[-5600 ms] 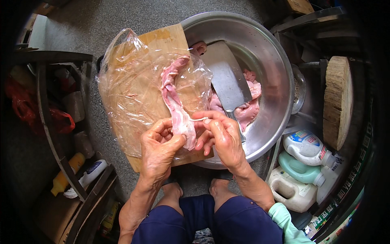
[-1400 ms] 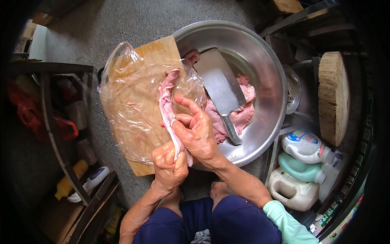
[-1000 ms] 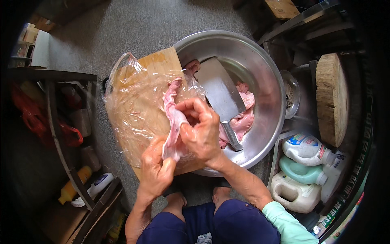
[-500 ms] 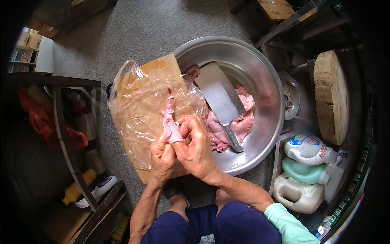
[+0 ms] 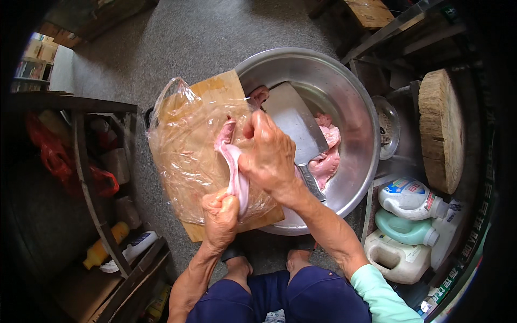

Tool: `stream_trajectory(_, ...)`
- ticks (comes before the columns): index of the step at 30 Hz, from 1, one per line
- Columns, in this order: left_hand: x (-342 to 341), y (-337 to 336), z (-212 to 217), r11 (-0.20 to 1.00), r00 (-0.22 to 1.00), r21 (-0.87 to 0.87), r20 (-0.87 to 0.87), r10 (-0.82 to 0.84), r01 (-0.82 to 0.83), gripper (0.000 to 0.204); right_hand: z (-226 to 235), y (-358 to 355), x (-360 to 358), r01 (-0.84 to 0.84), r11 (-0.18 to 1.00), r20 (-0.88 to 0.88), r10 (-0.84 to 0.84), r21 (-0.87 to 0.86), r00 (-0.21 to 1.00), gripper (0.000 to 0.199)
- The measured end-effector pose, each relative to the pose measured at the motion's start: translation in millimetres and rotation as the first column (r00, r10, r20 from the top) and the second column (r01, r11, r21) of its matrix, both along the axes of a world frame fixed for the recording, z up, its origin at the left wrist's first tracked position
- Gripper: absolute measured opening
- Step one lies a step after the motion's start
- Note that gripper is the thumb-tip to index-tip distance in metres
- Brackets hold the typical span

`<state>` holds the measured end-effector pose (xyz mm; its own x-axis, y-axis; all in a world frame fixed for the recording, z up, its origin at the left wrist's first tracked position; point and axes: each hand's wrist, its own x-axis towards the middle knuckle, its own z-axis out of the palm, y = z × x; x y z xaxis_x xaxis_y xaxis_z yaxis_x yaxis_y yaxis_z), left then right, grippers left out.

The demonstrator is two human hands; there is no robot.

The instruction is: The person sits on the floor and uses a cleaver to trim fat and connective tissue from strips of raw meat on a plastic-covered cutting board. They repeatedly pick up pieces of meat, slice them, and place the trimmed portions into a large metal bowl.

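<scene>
Head view | hands (image 5: 245,183) grip meat strip (image 5: 232,161) | cleaver (image 5: 295,126) in basin (image 5: 355,102)

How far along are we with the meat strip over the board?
Done: the cleaver lies set down in the metal basin, across more pink meat. In hand: the left hand and right hand grip one pink meat strip over the plastic-covered cutting board. Left: the basin's meat.

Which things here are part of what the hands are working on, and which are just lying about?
In use: left hand and right hand gripping the strip of raw meat; clear plastic bag; wooden cutting board; cleaver; metal basin holding more meat.

Lying about: detergent jugs; round wooden block; yellow bottle.
</scene>
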<state>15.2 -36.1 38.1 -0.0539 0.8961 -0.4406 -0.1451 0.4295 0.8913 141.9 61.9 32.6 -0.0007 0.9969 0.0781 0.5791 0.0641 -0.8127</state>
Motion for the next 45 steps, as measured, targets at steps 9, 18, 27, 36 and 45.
stream_trajectory(9,-31.8,9.6,7.2,0.987,0.982,-0.057,-0.105,-0.157,0.152,0.008,6.8,2.6,2.8,-0.032,0.995,-0.033,0.035,0.093,0.999,0.022)
stream_trajectory(18,30.8,82.9,53.5,0.457,0.578,0.432,-0.778,-0.247,0.777,0.032,55.6,-42.4,60.2,0.187,0.977,-0.140,-0.172,0.105,0.975,0.018)
stream_trajectory(27,157.4,82.0,13.6,0.795,0.831,0.284,-0.013,-0.556,0.536,0.007,32.5,-51.6,141.3,0.498,0.867,-0.459,-0.452,-0.025,0.765,0.018)
stream_trajectory(36,177.7,20.9,-39.1,0.953,0.883,-0.120,0.423,-0.204,0.278,0.023,-60.7,-81.9,181.5,0.379,0.828,-0.365,-0.532,-0.412,0.764,0.021)
stream_trajectory(45,155.8,6.3,-49.9,0.970,0.830,-0.167,0.554,-0.057,0.178,0.034,-58.5,-39.6,149.3,0.453,0.801,0.136,-0.436,-0.391,0.890,0.033)
